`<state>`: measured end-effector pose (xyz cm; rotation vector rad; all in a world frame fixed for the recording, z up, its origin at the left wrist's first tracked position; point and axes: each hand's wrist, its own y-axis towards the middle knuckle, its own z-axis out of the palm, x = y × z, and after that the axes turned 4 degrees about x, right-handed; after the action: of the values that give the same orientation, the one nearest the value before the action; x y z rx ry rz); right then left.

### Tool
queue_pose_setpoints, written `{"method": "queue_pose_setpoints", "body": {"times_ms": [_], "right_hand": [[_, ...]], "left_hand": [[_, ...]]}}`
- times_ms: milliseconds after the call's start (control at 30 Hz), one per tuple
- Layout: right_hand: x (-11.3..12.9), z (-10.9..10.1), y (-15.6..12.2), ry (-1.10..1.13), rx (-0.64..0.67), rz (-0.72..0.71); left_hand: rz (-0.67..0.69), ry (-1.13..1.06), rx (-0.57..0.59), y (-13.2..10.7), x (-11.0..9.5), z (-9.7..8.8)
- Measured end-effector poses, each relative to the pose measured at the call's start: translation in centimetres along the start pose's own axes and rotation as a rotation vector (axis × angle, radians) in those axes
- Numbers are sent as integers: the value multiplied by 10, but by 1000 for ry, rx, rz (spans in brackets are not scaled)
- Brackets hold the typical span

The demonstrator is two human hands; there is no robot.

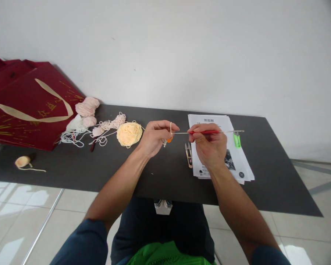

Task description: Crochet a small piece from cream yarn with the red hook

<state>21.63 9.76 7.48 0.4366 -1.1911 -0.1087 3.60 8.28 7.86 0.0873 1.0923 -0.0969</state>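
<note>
My right hand (209, 143) is closed around the red grip of a crochet hook (209, 132), whose thin metal shaft points left. The hook's tip meets a small crochet piece, mostly hidden behind my left fingers. My left hand (157, 138) pinches this piece, with a strand of yarn (171, 127) looped over the index finger. A bright orange bit (169, 140), perhaps a stitch marker, hangs just below the fingertips. The yarn runs back toward a pale yellow ball of yarn (129, 134) left of my hand.
Printed sheets (209, 118) lie under my right hand, with thread snips (188, 156) beside them and green-handled snips (237, 140) on them. Pink yarn (87, 107) and white yarn (75, 125) lie by a dark red gift bag (24, 99). A small cream crochet piece (22, 161) sits far left.
</note>
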Motion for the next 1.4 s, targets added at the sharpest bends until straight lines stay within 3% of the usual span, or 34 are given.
{"method": "queue_pose_setpoints", "body": {"times_ms": [467, 567, 733, 867, 1000, 1400], "right_hand": [[3, -1, 0, 76, 55, 75], [1, 0, 2, 172, 43, 173], [-4, 4, 2, 320, -30, 313], [-7, 10, -2, 412, -53, 347], [-10, 15, -4, 413, -49, 328], [-17, 19, -7, 407, -77, 322]], "left_hand": [[-112, -147, 138, 0, -1, -3], [-60, -130, 96, 1, 0, -4], [148, -26, -37, 1, 7, 0], [240, 140, -103, 2, 15, 5], [306, 168, -124, 1, 20, 7], [299, 123, -168, 0, 24, 14]]}}
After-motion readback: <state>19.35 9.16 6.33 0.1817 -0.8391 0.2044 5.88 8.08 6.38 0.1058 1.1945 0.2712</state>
